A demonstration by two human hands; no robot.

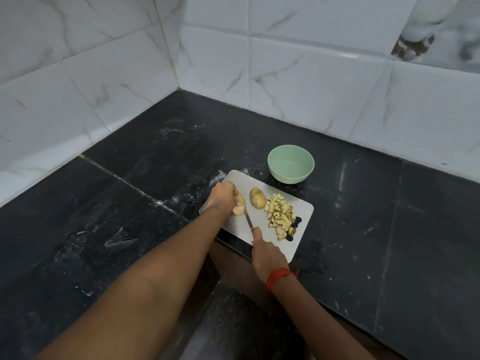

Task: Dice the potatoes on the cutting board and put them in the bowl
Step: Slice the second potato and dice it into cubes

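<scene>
The potato piece (239, 209) we are cutting lies at the left end of the cutting board (298, 245), its pale cut face turned toward us. It is firm and dense, but that face looks wet, so we judge it will skid unless it is pinned from above. Our left hand (222, 194) does this, with fingers curled over its top. The knife (248, 220) meets the piece on its right side. Our right hand (265, 252) grips the handle, one finger stretched forward along it. Just beside the piece lies a skin-on potato half (257, 198). To its right is a heap of diced cubes (280, 215), light and loose, which we think are best scooped together. The green bowl (288, 178) holds no potato yet. It stands on the black counter (155, 178), just beyond the board's far corner.
</scene>
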